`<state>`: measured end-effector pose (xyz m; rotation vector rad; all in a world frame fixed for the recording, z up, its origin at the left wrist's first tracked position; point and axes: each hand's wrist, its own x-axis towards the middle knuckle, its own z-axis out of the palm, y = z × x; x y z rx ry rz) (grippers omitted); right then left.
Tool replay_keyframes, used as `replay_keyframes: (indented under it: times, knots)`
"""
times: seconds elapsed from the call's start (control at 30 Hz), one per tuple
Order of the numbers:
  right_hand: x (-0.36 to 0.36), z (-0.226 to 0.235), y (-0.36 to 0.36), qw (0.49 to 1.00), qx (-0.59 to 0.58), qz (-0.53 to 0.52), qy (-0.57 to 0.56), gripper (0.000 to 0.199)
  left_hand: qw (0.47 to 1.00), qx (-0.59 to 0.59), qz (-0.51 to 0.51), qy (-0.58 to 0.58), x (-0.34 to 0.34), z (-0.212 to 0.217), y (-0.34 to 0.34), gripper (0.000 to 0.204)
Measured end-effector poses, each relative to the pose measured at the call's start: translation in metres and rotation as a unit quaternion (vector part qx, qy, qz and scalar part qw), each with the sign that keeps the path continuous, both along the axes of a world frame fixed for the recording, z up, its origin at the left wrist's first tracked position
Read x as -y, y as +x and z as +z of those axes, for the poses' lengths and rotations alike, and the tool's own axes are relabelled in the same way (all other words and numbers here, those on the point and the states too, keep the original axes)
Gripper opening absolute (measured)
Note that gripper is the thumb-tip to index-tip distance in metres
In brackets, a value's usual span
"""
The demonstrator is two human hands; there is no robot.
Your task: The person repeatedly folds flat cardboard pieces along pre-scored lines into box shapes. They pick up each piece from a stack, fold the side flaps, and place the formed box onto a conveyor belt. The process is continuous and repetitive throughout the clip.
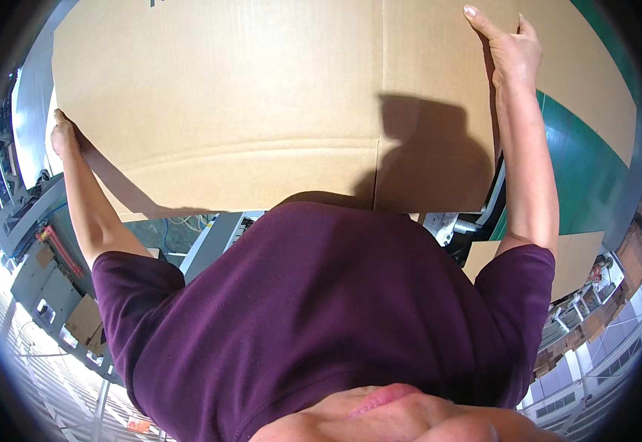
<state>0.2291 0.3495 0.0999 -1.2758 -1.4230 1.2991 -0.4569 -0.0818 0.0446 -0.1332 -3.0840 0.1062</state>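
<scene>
A large flat cardboard sheet spans the space in front of me, creased along its near side and crossed by a line from far to near. My left hand is closed on its left edge, the fingers partly hidden. Farther out, my right hand grips the sheet near its right edge, thumb stretched over the top and most fingers out of sight. Shadows fall across the sheet's near right part.
Another piece of cardboard lies on a green surface at the right. Below it is a smaller cardboard piece. Metal machine parts show under the sheet's near edge. A grey machine frame stands at the left.
</scene>
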Motion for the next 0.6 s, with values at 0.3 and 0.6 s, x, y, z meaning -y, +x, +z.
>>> replay_keyframes:
  times: [0.3, 0.6]
  knots:
    - [0.006, 0.039, -0.006, 0.970, 0.244, 0.001, 0.006, 0.067, 0.999, -0.009, 0.037, -0.002, -0.036, 0.012, 0.054, 0.064]
    - [-0.007, 0.013, 0.014, 0.986, 0.164, 0.003, 0.039, 0.043, 0.731, 0.285, -0.453, 0.424, -0.165, 0.050, 0.416, 0.035]
